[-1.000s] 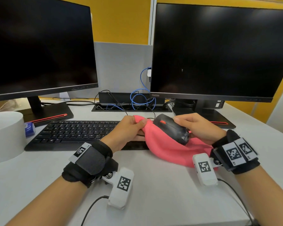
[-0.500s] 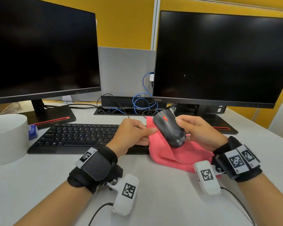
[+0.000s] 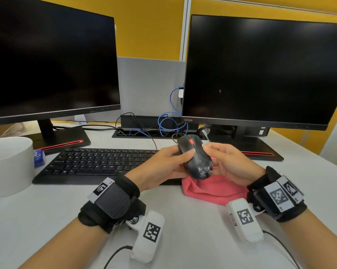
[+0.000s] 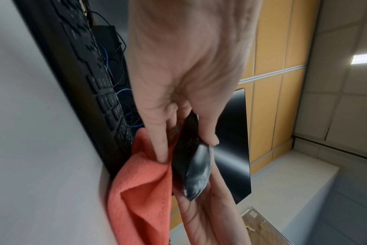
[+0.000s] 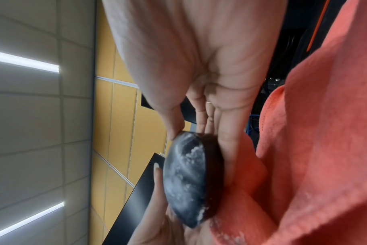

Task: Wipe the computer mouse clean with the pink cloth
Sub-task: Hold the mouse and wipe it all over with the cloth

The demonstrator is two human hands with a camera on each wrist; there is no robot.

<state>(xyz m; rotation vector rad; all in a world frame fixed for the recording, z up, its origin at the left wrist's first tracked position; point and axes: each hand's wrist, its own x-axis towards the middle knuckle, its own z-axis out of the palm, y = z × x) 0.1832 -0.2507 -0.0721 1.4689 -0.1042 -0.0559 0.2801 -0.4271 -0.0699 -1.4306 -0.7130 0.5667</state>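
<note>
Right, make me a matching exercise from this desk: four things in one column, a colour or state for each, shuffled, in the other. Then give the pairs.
Things:
1. mouse
2. cloth
3. keyboard
4. cable

States:
A. blue, looped behind the desk
B. pink, crumpled on the desk under the mouse
C. black, flat on the desk, untouched
D. black with white smears, held up by the left hand and right hand

Pairs: 1-D, 2-B, 3-C, 4-A

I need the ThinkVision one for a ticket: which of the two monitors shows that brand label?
The right monitor: small lettering sits at the left end of its bottom bezel, above the mouse. The left monitor shows none.
</note>
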